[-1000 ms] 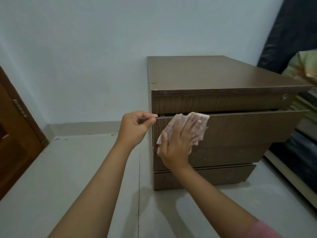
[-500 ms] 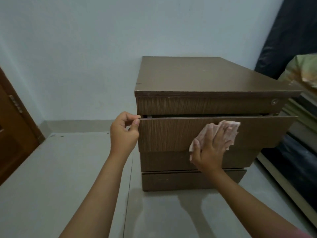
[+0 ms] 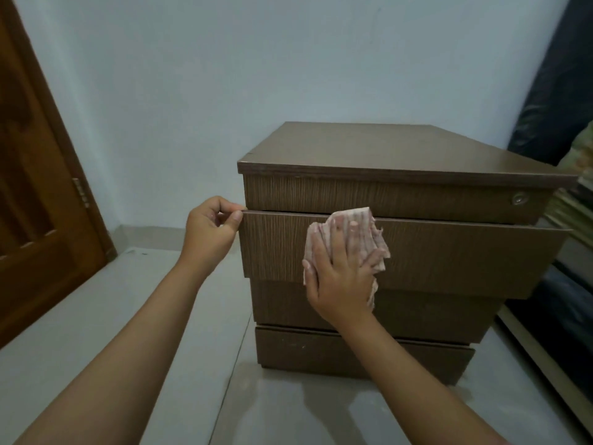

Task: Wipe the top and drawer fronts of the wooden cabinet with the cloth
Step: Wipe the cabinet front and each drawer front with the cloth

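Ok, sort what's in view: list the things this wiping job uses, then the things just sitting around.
Part of the job:
- wooden cabinet
- pulled-out drawer front
- cloth, pressed to that front by the right hand
- left hand, pinching the drawer's left corner

Just around:
- wooden door
- dark covered bulk at right
- lock on the top drawer

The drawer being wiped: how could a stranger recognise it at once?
Find the brown cabinet against the pale wall. Its second drawer from the top is the one. Unlike its neighbours it sticks out, with the cloth on its front.
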`<action>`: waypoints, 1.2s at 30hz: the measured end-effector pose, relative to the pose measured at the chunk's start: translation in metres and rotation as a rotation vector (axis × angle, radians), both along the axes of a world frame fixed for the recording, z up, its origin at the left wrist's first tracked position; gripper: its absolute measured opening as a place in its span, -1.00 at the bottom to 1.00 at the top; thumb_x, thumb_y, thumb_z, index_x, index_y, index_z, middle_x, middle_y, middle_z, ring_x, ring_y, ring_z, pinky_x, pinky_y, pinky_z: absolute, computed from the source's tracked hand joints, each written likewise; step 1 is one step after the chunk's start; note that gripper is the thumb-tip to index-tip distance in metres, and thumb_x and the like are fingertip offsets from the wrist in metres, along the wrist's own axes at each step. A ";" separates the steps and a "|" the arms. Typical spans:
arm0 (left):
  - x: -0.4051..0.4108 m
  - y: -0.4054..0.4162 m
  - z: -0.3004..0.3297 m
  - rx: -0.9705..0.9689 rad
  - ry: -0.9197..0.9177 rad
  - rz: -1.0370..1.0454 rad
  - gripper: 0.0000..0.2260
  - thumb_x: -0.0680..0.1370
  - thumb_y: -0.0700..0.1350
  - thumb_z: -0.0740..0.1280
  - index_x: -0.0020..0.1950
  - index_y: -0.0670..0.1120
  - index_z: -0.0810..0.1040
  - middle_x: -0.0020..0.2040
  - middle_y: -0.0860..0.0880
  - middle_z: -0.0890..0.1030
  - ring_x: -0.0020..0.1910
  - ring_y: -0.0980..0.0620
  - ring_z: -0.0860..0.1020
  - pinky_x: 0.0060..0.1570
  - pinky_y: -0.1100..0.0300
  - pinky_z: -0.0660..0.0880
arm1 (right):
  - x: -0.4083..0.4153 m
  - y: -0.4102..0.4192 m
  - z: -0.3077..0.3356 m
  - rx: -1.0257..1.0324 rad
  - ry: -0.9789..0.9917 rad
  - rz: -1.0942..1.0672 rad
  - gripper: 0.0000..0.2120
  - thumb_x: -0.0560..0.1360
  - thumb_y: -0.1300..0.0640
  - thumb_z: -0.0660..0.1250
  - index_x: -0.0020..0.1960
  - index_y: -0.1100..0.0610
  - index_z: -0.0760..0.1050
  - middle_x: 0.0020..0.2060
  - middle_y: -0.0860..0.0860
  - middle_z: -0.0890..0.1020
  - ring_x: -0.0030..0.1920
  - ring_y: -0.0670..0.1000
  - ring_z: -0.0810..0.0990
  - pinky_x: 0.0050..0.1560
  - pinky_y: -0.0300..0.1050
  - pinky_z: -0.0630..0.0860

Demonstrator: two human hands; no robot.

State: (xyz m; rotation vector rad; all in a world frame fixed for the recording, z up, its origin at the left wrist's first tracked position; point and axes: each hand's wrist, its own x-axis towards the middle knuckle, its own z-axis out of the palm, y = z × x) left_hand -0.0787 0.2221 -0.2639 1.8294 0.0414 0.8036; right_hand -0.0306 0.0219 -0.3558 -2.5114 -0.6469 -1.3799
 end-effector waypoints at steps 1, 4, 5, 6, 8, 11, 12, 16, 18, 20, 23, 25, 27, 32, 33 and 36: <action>0.000 -0.001 0.000 -0.008 0.012 0.015 -0.82 0.52 -0.29 0.28 -0.22 -0.05 0.52 -0.09 -0.15 0.63 -0.09 -0.08 0.59 -0.02 0.04 0.55 | -0.001 -0.007 -0.002 -0.024 0.009 0.009 -0.44 0.55 -0.05 0.08 0.51 0.03 0.09 0.51 0.13 0.08 0.52 0.18 -0.06 0.25 0.51 0.03; -0.001 -0.002 0.001 -0.055 0.040 0.031 -0.81 0.52 -0.28 0.29 -0.23 -0.04 0.54 -0.09 -0.14 0.63 -0.09 -0.07 0.59 -0.03 0.06 0.55 | 0.001 -0.040 -0.007 -0.031 0.004 -0.002 -0.44 0.55 -0.06 0.07 0.52 0.03 0.08 0.55 0.09 -0.06 0.53 0.17 -0.10 0.26 0.53 0.02; -0.001 -0.002 0.001 -0.066 0.042 0.027 -0.81 0.52 -0.29 0.29 -0.23 -0.04 0.54 -0.10 -0.14 0.62 -0.11 -0.06 0.58 -0.05 0.07 0.54 | 0.003 -0.052 -0.005 -0.008 0.002 -0.017 -0.43 0.55 -0.07 0.06 0.53 0.03 0.06 0.55 0.08 -0.14 0.54 0.16 -0.15 0.28 0.51 -0.04; -0.001 -0.003 0.001 -0.072 0.040 0.024 -0.80 0.52 -0.29 0.29 -0.23 -0.04 0.55 -0.10 -0.14 0.62 -0.13 -0.04 0.57 -0.08 0.09 0.54 | 0.004 -0.063 -0.002 0.023 0.010 -0.038 -0.41 0.55 -0.08 0.05 0.54 0.03 0.04 0.55 0.08 -0.18 0.54 0.16 -0.19 0.28 0.49 -0.08; -0.002 -0.003 0.001 -0.077 0.034 0.026 -0.82 0.52 -0.28 0.29 -0.22 -0.06 0.55 -0.10 -0.15 0.62 -0.16 -0.01 0.56 -0.16 0.20 0.52 | 0.007 -0.075 0.006 0.092 0.042 -0.068 -0.39 0.55 -0.09 0.05 0.55 0.03 0.00 0.54 0.15 -0.12 0.53 0.18 -0.20 0.29 0.51 -0.12; -0.002 -0.004 -0.001 -0.089 0.015 0.022 -0.85 0.52 -0.27 0.29 -0.20 -0.08 0.55 -0.10 -0.13 0.61 -0.19 0.05 0.55 -0.25 0.31 0.50 | 0.007 -0.067 0.020 0.143 0.062 -0.075 -0.39 0.54 -0.08 0.06 0.54 0.07 0.02 0.52 0.20 -0.05 0.52 0.20 -0.20 0.26 0.54 -0.12; -0.001 -0.004 -0.001 -0.091 0.007 0.015 -0.83 0.52 -0.27 0.29 -0.21 -0.05 0.55 -0.10 -0.11 0.61 -0.19 0.05 0.55 -0.23 0.28 0.50 | 0.006 -0.059 0.026 0.140 0.060 -0.074 -0.39 0.54 -0.07 0.07 0.53 0.08 0.04 0.52 0.21 -0.04 0.52 0.22 -0.16 0.25 0.55 -0.09; 0.006 -0.002 -0.006 -0.115 -0.032 0.008 -0.80 0.51 -0.27 0.30 -0.23 0.01 0.56 -0.10 -0.07 0.63 -0.16 0.02 0.57 -0.10 0.06 0.53 | 0.005 -0.021 0.036 0.005 0.035 -0.033 -0.43 0.55 -0.06 0.05 0.53 0.07 0.08 0.51 0.23 0.06 0.51 0.26 0.03 0.21 0.57 0.08; 0.010 -0.001 -0.009 -0.110 -0.047 0.017 -0.80 0.51 -0.26 0.31 -0.22 0.02 0.56 -0.08 -0.07 0.64 -0.12 -0.04 0.59 -0.03 -0.03 0.57 | 0.006 -0.002 0.033 -0.013 0.034 -0.026 -0.44 0.56 -0.07 0.03 0.52 0.06 0.09 0.51 0.22 0.09 0.51 0.24 0.08 0.21 0.55 0.10; 0.014 -0.001 -0.011 -0.086 -0.069 0.043 -0.81 0.51 -0.26 0.31 -0.21 0.01 0.56 -0.10 -0.05 0.64 -0.12 -0.04 0.60 -0.05 -0.01 0.58 | 0.008 0.013 0.026 0.023 0.038 -0.029 -0.44 0.56 -0.07 0.05 0.52 0.06 0.11 0.51 0.19 0.07 0.51 0.22 0.08 0.22 0.55 0.09; 0.018 -0.006 -0.014 -0.037 -0.119 0.099 -0.85 0.51 -0.26 0.30 -0.18 -0.02 0.56 -0.13 0.00 0.62 -0.17 0.08 0.57 -0.16 0.22 0.55 | 0.012 0.015 0.011 -0.015 0.015 -0.036 -0.46 0.56 -0.07 0.06 0.50 0.06 0.15 0.51 0.17 0.08 0.50 0.22 0.08 0.22 0.54 0.12; 0.020 -0.008 -0.014 -0.023 -0.153 0.134 -0.87 0.50 -0.27 0.31 -0.16 -0.06 0.57 -0.14 0.00 0.62 -0.20 0.14 0.55 -0.22 0.40 0.48 | 0.015 0.003 0.000 -0.046 -0.007 -0.032 -0.47 0.56 -0.07 0.07 0.50 0.06 0.15 0.51 0.17 0.08 0.52 0.21 0.05 0.25 0.53 0.08; 0.022 -0.008 -0.016 -0.012 -0.167 0.157 -0.89 0.50 -0.26 0.31 -0.14 -0.07 0.58 -0.13 0.00 0.62 -0.17 0.11 0.56 -0.21 0.41 0.46 | 0.018 -0.016 -0.007 -0.039 -0.018 -0.047 -0.45 0.56 -0.07 0.08 0.51 0.06 0.13 0.53 0.16 0.01 0.53 0.19 -0.03 0.28 0.49 -0.03; 0.024 -0.003 -0.020 0.040 -0.186 0.160 -0.90 0.50 -0.21 0.33 -0.08 -0.04 0.60 -0.06 -0.06 0.62 -0.10 0.00 0.57 -0.10 0.17 0.55 | 0.025 -0.064 -0.007 0.015 0.006 -0.080 -0.42 0.55 -0.06 0.11 0.52 0.05 0.09 0.54 0.14 -0.07 0.54 0.12 -0.18 0.27 0.48 -0.14; 0.025 -0.003 -0.020 0.050 -0.190 0.160 -0.90 0.50 -0.21 0.34 -0.07 -0.03 0.61 -0.06 -0.06 0.62 -0.09 0.01 0.58 -0.09 0.17 0.55 | 0.026 -0.070 -0.005 0.049 0.024 -0.086 -0.41 0.55 -0.06 0.10 0.53 0.04 0.07 0.54 0.16 -0.05 0.54 0.12 -0.19 0.27 0.47 -0.14; 0.026 -0.004 -0.021 0.081 -0.210 0.171 -0.88 0.51 -0.21 0.33 -0.03 -0.02 0.61 -0.03 -0.05 0.62 -0.09 0.06 0.56 -0.12 0.31 0.51 | 0.027 -0.077 -0.002 0.108 0.076 -0.088 -0.40 0.55 -0.08 0.07 0.54 0.02 0.02 0.54 0.18 -0.05 0.53 0.17 -0.15 0.28 0.49 -0.17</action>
